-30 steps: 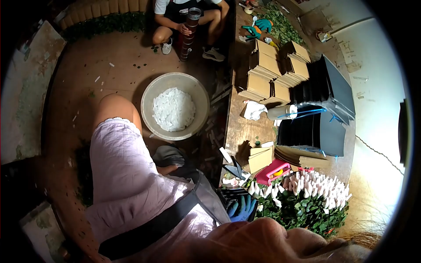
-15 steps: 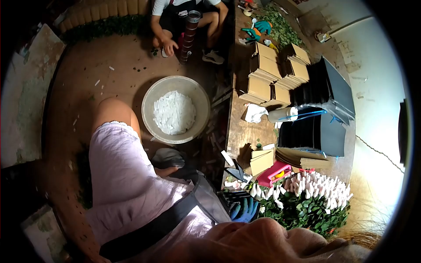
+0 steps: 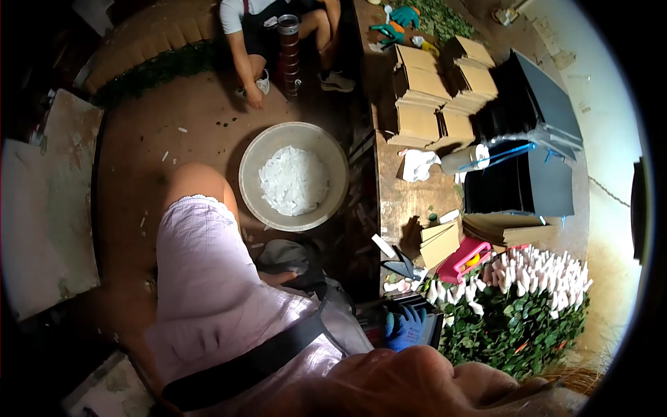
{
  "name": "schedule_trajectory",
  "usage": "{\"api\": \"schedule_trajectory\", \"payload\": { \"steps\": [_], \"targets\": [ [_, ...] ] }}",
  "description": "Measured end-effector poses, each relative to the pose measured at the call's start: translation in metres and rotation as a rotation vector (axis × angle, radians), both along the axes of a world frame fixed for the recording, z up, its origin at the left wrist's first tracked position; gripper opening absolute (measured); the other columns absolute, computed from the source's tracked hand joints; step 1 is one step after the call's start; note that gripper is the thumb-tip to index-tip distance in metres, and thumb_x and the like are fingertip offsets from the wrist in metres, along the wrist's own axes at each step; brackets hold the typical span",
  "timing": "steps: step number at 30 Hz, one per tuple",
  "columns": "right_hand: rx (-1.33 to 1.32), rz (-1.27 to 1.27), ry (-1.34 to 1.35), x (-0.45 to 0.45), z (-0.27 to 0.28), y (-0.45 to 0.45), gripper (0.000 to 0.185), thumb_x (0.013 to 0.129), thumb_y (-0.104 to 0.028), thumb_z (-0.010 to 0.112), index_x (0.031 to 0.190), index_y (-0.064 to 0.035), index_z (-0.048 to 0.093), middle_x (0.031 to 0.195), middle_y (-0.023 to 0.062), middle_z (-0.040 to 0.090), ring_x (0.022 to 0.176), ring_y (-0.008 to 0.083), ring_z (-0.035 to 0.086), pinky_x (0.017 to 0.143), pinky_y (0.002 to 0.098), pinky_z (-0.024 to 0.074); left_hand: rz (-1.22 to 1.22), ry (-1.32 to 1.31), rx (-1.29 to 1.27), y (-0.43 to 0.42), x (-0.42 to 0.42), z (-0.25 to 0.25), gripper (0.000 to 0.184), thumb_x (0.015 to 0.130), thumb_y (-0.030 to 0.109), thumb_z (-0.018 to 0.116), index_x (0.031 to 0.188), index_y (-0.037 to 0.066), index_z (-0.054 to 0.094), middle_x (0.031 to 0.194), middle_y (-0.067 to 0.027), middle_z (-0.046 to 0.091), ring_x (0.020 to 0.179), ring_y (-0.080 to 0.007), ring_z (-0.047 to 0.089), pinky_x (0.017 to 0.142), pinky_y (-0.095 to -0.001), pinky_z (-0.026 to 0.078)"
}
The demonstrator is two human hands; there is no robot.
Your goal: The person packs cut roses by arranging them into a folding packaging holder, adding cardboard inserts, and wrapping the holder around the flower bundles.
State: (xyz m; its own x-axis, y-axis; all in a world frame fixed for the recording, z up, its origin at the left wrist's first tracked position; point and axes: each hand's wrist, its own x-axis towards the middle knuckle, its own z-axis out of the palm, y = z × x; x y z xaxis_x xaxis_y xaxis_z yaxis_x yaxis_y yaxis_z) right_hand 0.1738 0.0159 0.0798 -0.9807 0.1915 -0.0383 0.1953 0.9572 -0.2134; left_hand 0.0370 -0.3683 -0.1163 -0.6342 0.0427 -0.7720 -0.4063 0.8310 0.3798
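Neither of my hands shows in the frame. A blue glove point(image 3: 406, 326) lies in a dark open box below the table edge, with no arm visible leading to it; I cannot tell whether a hand is inside. Beside my bare knee stands a round grey basin point(image 3: 248, 195), part filled with small white strips point(image 3: 293, 181). Closest on the table are a pink tape dispenser point(image 3: 455, 263) with a yellow roll and a dense bunch of green-leaved stems point(image 3: 511, 326) tipped with white-wrapped buds point(image 3: 538, 274).
Stacked brown cardboard pieces point(image 3: 420, 80), dark upright sheets point(image 3: 538, 90), a translucent bottle point(image 3: 458, 161) and green gloves point(image 3: 403, 17) occupy the table point(image 3: 399, 201). Across the basin a person point(image 3: 243, 55) sits by a tall dark tube point(image 3: 289, 59). Pale boards point(image 3: 62, 201) stand at left.
My view has shifted, so the table and basin appear further right. The other person's hand has moved away from the tube, down towards the floor by their shoe.
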Motion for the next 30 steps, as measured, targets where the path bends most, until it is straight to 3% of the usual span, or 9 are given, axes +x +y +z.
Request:
{"api": "schedule_trajectory", "payload": {
  "steps": [11, 16, 18, 22, 24, 26, 27, 28, 30],
  "targets": [
    [0.129, 0.01, -0.032, 0.001, -0.001, 0.011, 0.022, 0.084, -0.028, 0.072, 0.083, -0.0075, 0.064, 0.098, 0.012, 0.067, 0.104, 0.0345, 0.06, 0.107, 0.0548, 0.037, -0.348, 0.054, 0.07, 0.137, -0.12, 0.037, 0.079, 0.085, 0.047, 0.062, 0.146, 0.002, 0.039, 0.149, -0.0173, 0.043, 0.137, -0.0354, 0.04, 0.108, -0.0437, 0.041],
    [0.254, 0.07, -0.052, -0.007, 0.041, 0.017, 0.029, 0.081, -0.03, 0.074, 0.06, -0.0118, 0.065, 0.071, 0.0074, 0.066, 0.092, 0.0283, 0.064, 0.107, 0.052, 0.0395, -0.214, -0.421, 0.83, 0.225, -0.094, 0.062, 0.038, 0.091, 0.036, 0.066, 0.11, 0.002, 0.066, 0.105, -0.0108, 0.069, 0.096, -0.0229, 0.067, 0.085, -0.0368, 0.054],
    [0.272, 0.057, 0.012, 0.009, 0.073, 0.023, 0.023, 0.078, -0.026, 0.072, 0.06, -0.0117, 0.066, 0.074, 0.0078, 0.067, 0.093, 0.0275, 0.064, 0.109, 0.0537, 0.0375, -0.244, -0.801, 0.965, 0.23, -0.071, 0.126, 0.039, 0.095, 0.038, 0.062, 0.11, 0.002, 0.066, 0.112, -0.013, 0.068, 0.098, -0.023, 0.067, 0.086, -0.0364, 0.054],
    [0.441, -0.096, 0.283, 0.065, 0.157, 0.004, 0.026, 0.075, -0.01, 0.076, 0.06, -0.0107, 0.055, 0.073, 0.0059, 0.063, 0.097, 0.0275, 0.065, 0.109, 0.0557, 0.0397, -0.748, -1.213, 0.915, 0.256, -0.001, 0.178, 0.075, 0.096, 0.062, 0.052, 0.125, -0.007, 0.052, 0.12, -0.0228, 0.064, 0.106, -0.0281, 0.066, 0.092, -0.0396, 0.054],
    [0.475, -0.224, 0.221, 0.096, 0.197, -0.029, 0.021, 0.081, -0.016, 0.074, 0.067, -0.0091, 0.06, 0.084, 0.0047, 0.067, 0.104, 0.0292, 0.064, 0.109, 0.055, 0.0391, -0.707, -1.309, 0.814, 0.272, 0.048, 0.191, 0.099, 0.087, 0.08, 0.044, 0.132, -0.008, 0.047, 0.124, -0.0255, 0.061, 0.113, -0.0314, 0.064, 0.095, -0.0418, 0.054],
    [0.467, -0.247, 0.267, 0.127, 0.215, -0.072, 0.021, 0.081, -0.02, 0.074, 0.068, -0.009, 0.062, 0.094, 0.0044, 0.07, 0.107, 0.0293, 0.063, 0.109, 0.0538, 0.0383, -0.546, -1.618, 1.086, 0.28, 0.088, 0.241, 0.107, 0.079, 0.089, 0.039, 0.145, 0.005, 0.044, 0.135, -0.018, 0.058, 0.117, -0.03, 0.061, 0.098, -0.0458, 0.052],
    [0.436, -0.293, 0.299, 0.14, 0.222, -0.103, 0.018, 0.083, -0.022, 0.073, 0.073, -0.0091, 0.065, 0.1, 0.0057, 0.07, 0.109, 0.03, 0.063, 0.11, 0.0532, 0.0379, -0.446, -1.818, 1.141, 0.288, 0.106, 0.235, 0.097, 0.08, 0.087, 0.04, 0.139, 0.01, 0.05, 0.125, -0.014, 0.062, 0.111, -0.0293, 0.063, 0.098, -0.0493, 0.051],
    [0.407, -0.326, 0.334, 0.153, 0.227, -0.131, 0.017, 0.084, -0.024, 0.072, 0.078, -0.0091, 0.068, 0.107, 0.0069, 0.071, 0.112, 0.0306, 0.062, 0.11, 0.0527, 0.0375, -0.448, -1.89, 1.238, 0.289, 0.126, 0.233, 0.098, 0.082, 0.085, 0.04, 0.145, 0.011, 0.045, 0.136, -0.0135, 0.057, 0.122, -0.0316, 0.058, 0.104, -0.0528, 0.046],
    [0.436, -0.558, 0.731, 0.197, 0.211, -0.183, 0.029, 0.096, -0.032, 0.061, 0.109, -0.0082, 0.072, 0.122, 0.0156, 0.067, 0.122, 0.0305, 0.058, 0.112, 0.0495, 0.0348, -0.381, -1.787, 1.227, 0.254, 0.155, 0.261, 0.097, 0.084, 0.084, 0.04, 0.147, 0.01, 0.042, 0.144, -0.0144, 0.051, 0.128, -0.0331, 0.053, 0.108, -0.0541, 0.043]
  ]
}}
